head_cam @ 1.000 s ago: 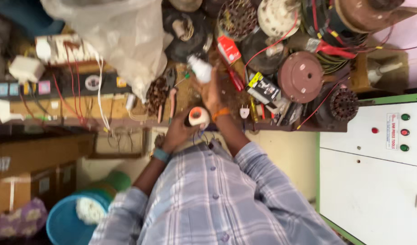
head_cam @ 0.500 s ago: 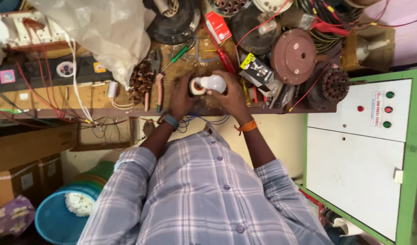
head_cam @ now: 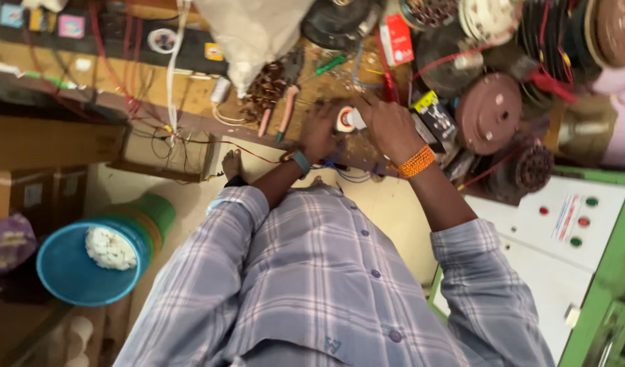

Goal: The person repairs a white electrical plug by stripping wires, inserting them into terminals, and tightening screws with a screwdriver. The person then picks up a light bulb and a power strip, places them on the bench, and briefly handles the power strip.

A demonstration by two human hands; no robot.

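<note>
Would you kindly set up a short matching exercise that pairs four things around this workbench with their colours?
Things:
1. bucket
2. bead bracelet
3. screwdriver handle
4. round motor cover

Colours:
a. green
b. reddish brown
c. blue
d. orange

Pairs: 1-c, 2-d, 3-a, 4-b

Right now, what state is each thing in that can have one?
Left hand: grip closed on the white roll.
Right hand: fingers pinching the same roll.
White roll: held over the workbench, between both hands.
Blue tub: upright, open, white stuff inside.
Pliers: lying on the bench, untouched.
</note>
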